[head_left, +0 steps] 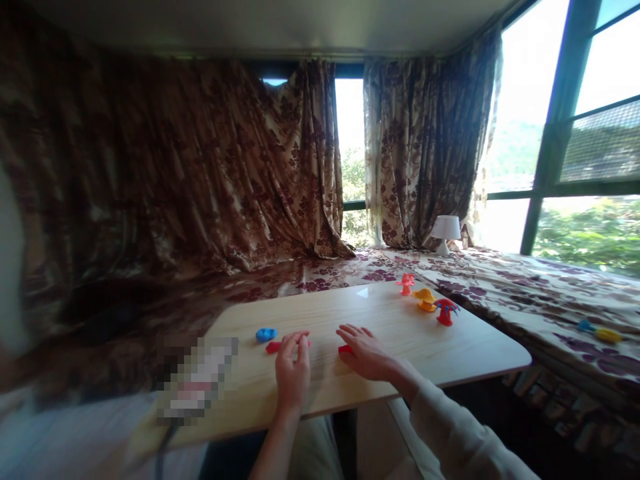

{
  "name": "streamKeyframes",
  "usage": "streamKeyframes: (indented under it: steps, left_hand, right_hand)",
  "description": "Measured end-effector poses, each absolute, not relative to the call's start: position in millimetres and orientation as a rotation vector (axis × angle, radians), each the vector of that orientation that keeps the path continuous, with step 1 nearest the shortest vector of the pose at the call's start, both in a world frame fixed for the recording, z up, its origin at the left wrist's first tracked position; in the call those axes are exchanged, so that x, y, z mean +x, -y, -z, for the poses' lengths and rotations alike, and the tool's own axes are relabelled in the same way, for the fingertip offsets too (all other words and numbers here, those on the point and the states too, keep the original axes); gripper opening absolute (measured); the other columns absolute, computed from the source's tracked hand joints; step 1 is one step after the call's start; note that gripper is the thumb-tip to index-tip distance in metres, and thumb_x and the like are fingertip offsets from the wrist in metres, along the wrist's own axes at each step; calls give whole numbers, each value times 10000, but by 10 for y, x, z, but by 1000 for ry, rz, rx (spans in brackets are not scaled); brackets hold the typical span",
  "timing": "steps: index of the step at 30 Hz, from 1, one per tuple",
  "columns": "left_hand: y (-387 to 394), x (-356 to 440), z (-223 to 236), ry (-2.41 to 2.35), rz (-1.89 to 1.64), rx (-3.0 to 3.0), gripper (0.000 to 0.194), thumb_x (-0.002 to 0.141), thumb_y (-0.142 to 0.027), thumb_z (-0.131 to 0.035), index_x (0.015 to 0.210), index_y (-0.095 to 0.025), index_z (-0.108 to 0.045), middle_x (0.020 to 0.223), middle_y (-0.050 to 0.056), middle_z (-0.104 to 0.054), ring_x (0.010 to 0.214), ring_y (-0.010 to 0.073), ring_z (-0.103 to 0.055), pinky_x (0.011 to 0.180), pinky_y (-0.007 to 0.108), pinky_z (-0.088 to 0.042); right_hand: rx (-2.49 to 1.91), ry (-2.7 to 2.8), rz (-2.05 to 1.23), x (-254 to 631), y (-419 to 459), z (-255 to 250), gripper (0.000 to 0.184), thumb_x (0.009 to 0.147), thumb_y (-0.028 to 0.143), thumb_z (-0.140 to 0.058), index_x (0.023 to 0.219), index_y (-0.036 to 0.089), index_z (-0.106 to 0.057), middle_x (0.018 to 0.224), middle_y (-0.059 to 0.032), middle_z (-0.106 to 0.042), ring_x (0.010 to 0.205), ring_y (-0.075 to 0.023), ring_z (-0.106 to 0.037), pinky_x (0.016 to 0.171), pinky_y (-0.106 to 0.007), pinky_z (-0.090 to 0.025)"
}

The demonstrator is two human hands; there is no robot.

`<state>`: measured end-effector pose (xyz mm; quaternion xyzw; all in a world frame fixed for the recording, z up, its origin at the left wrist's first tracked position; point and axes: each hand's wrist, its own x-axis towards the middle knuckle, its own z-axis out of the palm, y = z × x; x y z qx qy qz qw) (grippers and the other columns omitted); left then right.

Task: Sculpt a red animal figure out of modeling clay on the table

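Spreading flat over the near middle of the table (310, 308), the right hand (364, 352) partly covers a red piece (345, 349). The left hand (292, 363) curls at a longer red strip (273, 347), whether pinching I cannot tell; a blue lump (266, 335) sits farther left.

No readable text, brand, number or sign in view. Pixelated item (200, 381) on the left part of the table (320, 308) is masked, so any print there is unreadable. Red piece (273, 347) at the left hand (293, 363): no lettering legible. Small figures (425, 299), right end: same.
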<state>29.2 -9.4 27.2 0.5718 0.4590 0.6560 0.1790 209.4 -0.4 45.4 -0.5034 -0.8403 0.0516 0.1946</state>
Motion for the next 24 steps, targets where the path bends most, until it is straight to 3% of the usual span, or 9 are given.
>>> streamKeyframes:
  steps: [4,8,13,18,24]
  left_hand:
    - [117,213,-289,-1302,-1854,1504,244,798,-346,-492,857,-161,-640,930,74,-632,762,187,-647,727,307,-506]
    - [108,203,-295,-1318,-1861,1394,266,778,-358,-507,850,-145,-648,903,87,-660,773,206,-658,713,310,-511]
    - [85,221,-269,-1269,-1856,1345,285,766,-369,-523,871,-138,-651,903,89,-683,752,209,-674,728,325,-511]
    - [120,181,-323,-1324,-1861,1270,253,730,-347,-544,815,-141,-664,810,82,-701,751,220,-674,702,320,-520]
    - [136,237,-349,-1316,-1863,1240,276,732,-372,-531,815,-143,-662,852,81,-702,781,217,-669,684,308,-521]
  right_hand:
    - [-1421,2411,-131,1916,175,-341,454,891,272,-304,1309,141,-422,1376,-132,-410,1287,-237,-323,1051,-425,-220]
    - [-1295,2489,-91,2033,443,-216,482,897,303,-308,1349,145,-365,1417,-118,-339,1312,-228,-274,1074,-424,-173]
    - [-1429,2477,-95,1997,135,-349,449,914,344,-290,1310,176,-420,1381,-101,-409,1289,-217,-325,1044,-436,-244]
    - [-1544,2369,-48,1878,-134,-398,466,916,306,-290,1302,79,-420,1380,-188,-378,1299,-267,-297,1042,-488,-211]
    - [-1285,2445,-42,2058,531,-92,519,902,369,-330,1373,151,-319,1432,-121,-299,1331,-233,-223,1082,-446,-130]
